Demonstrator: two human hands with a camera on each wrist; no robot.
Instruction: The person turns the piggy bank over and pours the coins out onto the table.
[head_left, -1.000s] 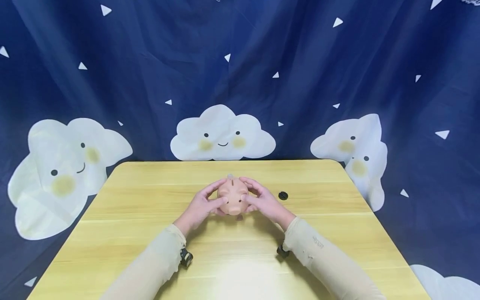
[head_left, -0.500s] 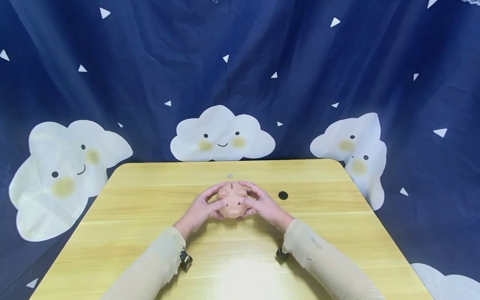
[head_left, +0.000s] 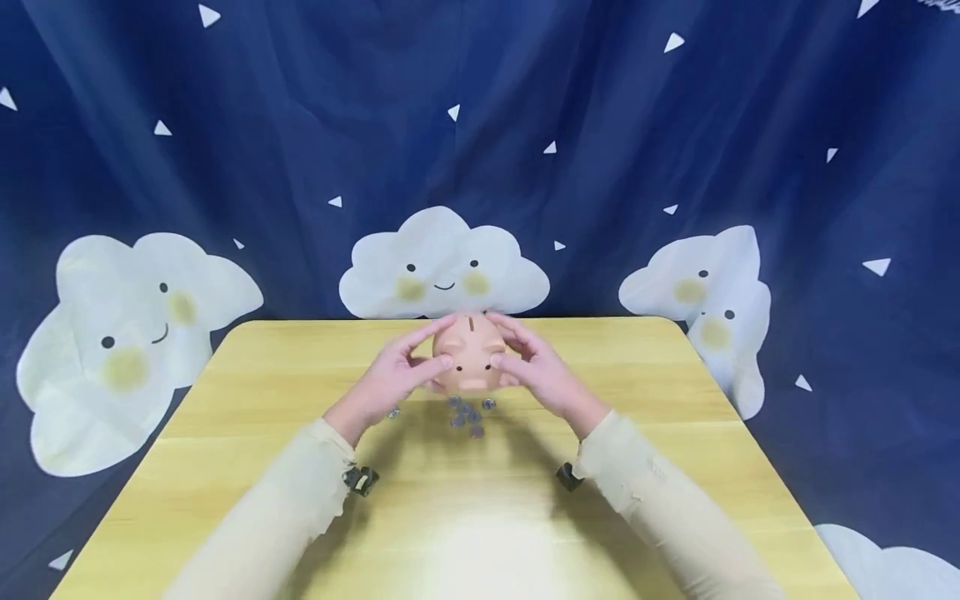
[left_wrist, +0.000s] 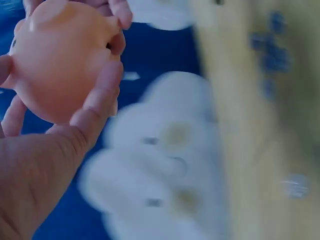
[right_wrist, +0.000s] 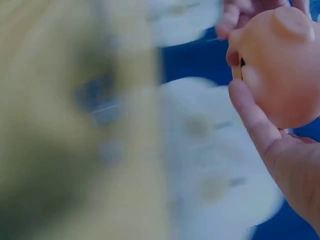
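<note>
The piggy bank is up above the counter, between the left hand and the right hand. A little pile of coins is just under it. The cloud curtain hangs behind the counter.

Coins scattered on table under raised piggy bank; curtain close behind far edge.

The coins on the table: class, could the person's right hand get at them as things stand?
Probably not at once. The right hand grips the piggy bank together with the left hand, lifted over the coins. Nothing blocks the coins themselves, but the hand would have to let go first.
</note>
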